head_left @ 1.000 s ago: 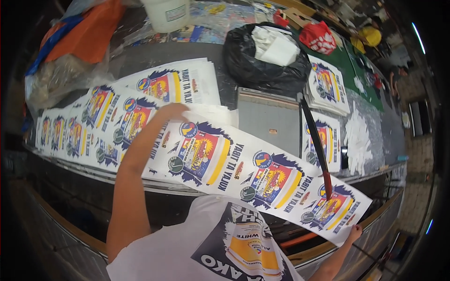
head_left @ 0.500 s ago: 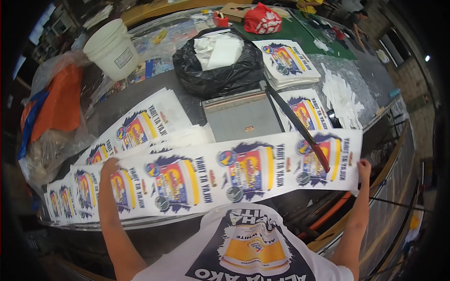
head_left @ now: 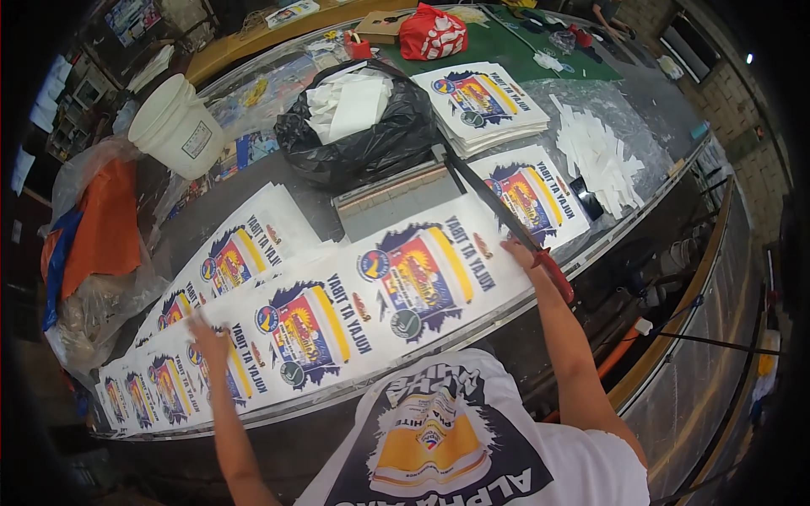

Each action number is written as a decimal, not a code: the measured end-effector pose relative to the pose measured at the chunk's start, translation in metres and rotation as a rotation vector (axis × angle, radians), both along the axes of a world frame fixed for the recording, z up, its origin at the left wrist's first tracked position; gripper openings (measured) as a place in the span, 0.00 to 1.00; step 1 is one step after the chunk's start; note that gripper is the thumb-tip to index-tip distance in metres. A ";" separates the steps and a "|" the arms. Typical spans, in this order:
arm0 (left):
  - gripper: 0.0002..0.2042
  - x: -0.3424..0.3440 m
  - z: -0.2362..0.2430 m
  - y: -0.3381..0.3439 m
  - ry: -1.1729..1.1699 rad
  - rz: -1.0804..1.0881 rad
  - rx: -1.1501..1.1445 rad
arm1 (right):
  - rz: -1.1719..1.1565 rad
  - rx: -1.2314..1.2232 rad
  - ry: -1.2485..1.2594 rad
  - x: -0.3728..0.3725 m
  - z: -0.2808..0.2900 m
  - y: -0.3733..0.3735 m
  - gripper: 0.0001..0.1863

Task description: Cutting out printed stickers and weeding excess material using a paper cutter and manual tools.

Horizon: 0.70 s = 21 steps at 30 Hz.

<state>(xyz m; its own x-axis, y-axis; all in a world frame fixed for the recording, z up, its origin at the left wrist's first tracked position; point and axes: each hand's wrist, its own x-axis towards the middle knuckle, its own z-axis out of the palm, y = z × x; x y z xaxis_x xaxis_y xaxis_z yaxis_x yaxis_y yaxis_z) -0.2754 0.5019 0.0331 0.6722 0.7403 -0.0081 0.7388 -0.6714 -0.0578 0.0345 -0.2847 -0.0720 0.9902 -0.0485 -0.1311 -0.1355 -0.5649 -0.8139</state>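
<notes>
My right hand [head_left: 525, 257] pinches the right end of a long white printed strip [head_left: 422, 287], beside the red handle [head_left: 553, 274] of the paper cutter's raised blade arm. The strip, printed with repeated colourful bucket designs, lies partly over the grey cutter bed [head_left: 388, 202] and stretches left along the table's near edge. My left hand [head_left: 211, 337], blurred, is on or just above the strip's middle-left part; its grip is unclear. More printed sheets [head_left: 270, 223] lie beneath and behind the strip. A cut printed sheet [head_left: 531, 194] lies right of the cutter.
A black bag of white scraps [head_left: 299, 143], white bucket [head_left: 177, 126], orange tarp [head_left: 101, 228], stack of prints [head_left: 481, 101], pile of offcuts [head_left: 599, 152] and red bundle [head_left: 430, 34] occupy the worktable. A person [head_left: 606, 17] is at the far right.
My right hand has come up and leftward with the strip's end, which now angles up onto the cutter bed. My left hand has moved slightly. The head view has shifted.
</notes>
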 end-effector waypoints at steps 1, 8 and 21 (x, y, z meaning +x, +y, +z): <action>0.50 0.012 -0.006 -0.048 -0.110 -0.225 -0.046 | -0.016 -0.011 0.047 0.010 0.002 0.010 0.22; 0.50 0.136 0.000 -0.332 -0.156 -0.439 -0.524 | 0.068 0.178 -0.148 0.043 0.004 0.030 0.17; 0.69 0.251 -0.045 -0.451 0.239 -0.572 -0.515 | 0.155 0.160 -0.148 0.049 0.091 -0.002 0.30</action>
